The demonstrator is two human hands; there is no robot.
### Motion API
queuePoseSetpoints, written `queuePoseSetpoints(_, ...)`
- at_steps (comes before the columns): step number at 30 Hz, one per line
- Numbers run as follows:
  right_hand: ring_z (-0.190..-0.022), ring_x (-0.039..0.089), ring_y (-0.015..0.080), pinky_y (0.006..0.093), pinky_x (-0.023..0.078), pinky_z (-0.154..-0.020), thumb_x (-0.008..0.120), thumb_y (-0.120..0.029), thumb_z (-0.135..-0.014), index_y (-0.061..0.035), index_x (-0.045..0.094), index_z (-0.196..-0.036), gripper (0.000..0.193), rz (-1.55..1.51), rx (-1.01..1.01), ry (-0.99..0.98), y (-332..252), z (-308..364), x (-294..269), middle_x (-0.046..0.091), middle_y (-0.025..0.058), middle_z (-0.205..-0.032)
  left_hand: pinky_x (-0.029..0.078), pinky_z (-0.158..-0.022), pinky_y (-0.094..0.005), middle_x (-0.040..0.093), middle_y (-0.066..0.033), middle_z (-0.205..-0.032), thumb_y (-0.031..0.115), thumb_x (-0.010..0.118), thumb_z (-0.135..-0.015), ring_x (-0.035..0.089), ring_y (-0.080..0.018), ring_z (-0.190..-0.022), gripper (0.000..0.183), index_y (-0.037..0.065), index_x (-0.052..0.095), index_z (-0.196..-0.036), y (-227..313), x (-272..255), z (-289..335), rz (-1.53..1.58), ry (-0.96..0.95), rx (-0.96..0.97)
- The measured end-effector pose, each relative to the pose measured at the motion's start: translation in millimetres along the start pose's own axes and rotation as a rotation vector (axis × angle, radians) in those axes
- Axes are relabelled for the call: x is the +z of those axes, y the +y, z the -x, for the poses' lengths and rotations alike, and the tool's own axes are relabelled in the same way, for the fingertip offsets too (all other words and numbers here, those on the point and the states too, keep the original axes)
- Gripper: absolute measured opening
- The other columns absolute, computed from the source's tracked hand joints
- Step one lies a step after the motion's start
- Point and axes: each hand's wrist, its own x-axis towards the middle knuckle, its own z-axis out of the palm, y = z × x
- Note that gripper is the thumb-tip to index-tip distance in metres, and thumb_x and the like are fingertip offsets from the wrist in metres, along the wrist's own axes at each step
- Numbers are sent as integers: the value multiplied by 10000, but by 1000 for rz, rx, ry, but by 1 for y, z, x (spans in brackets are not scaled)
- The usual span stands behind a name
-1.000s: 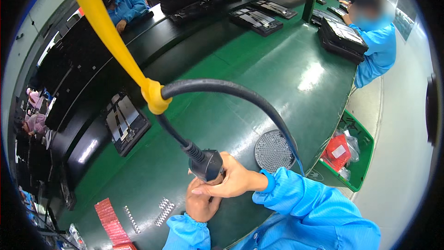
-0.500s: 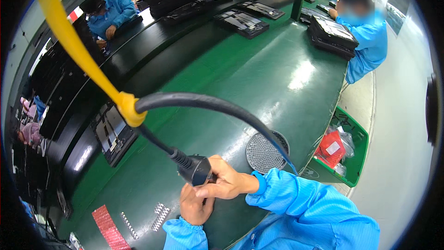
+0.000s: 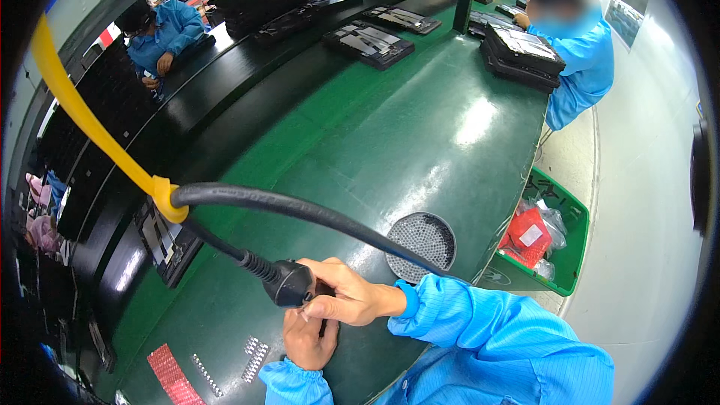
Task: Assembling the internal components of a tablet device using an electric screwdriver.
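Note:
My right hand (image 3: 349,296) is wrapped round the black body of a corded electric screwdriver (image 3: 287,285); its tip is hidden from view. A black cable runs from its end up to a yellow strap (image 3: 97,131). Just below, my left hand (image 3: 307,339) rests low over the green table with its fingers pinched together close under the tool. Whatever those fingers hold is hidden. Past my right wrist lies a round grey tray (image 3: 421,246) with a grid of small holes. Left of my left hand lie strips of small silver parts (image 3: 256,358) and a red sheet (image 3: 174,376).
A flat black device (image 3: 166,244) lies at the left beside the black conveyor. Similar devices (image 3: 370,43) sit farther along, with a stack (image 3: 523,56) near a co-worker in blue (image 3: 589,49). Right of the table edge stands a green bin (image 3: 576,247) holding red and clear bags.
The whole view has shifted slightly, so the tray, bin and table appear farther left. Both hands stay together at the screwdriver, their grip much the same.

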Motion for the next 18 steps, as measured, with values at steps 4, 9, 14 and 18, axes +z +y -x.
queuePoseSetpoints(4,-696,569,140,270,464,-642,631,-320,-858,70,496,-1118,488,-33,38,36,0,1,5,595,74,-800,452,-706,-408,643,-152,-852,18,706,-679,605,-339,-780,217,7,655,-890,-2,2,2,17,33,13)
queuePoseSetpoints(9,-799,572,144,264,455,-702,686,-235,-832,77,450,-1232,560,53,14,11,2,1,2,605,81,-889,449,-706,-421,641,-145,-846,43,726,-680,600,-344,-768,229,13,654,-896,1,0,1,14,20,-20)
queuePoseSetpoints(14,-828,563,126,267,465,-752,725,-137,-800,60,391,-1315,645,65,14,72,-1,-1,4,605,75,-912,460,-738,-425,634,-158,-863,50,727,-684,599,-348,-798,241,6,652,-909,-1,1,1,8,22,-4)
queuePoseSetpoints(18,-806,582,130,263,481,-738,724,-98,-789,50,381,-1320,650,114,-12,50,-1,-2,4,619,80,-902,469,-764,-428,636,-166,-875,29,710,-677,606,-359,-833,253,1,654,-922,-2,1,2,54,8,-21)
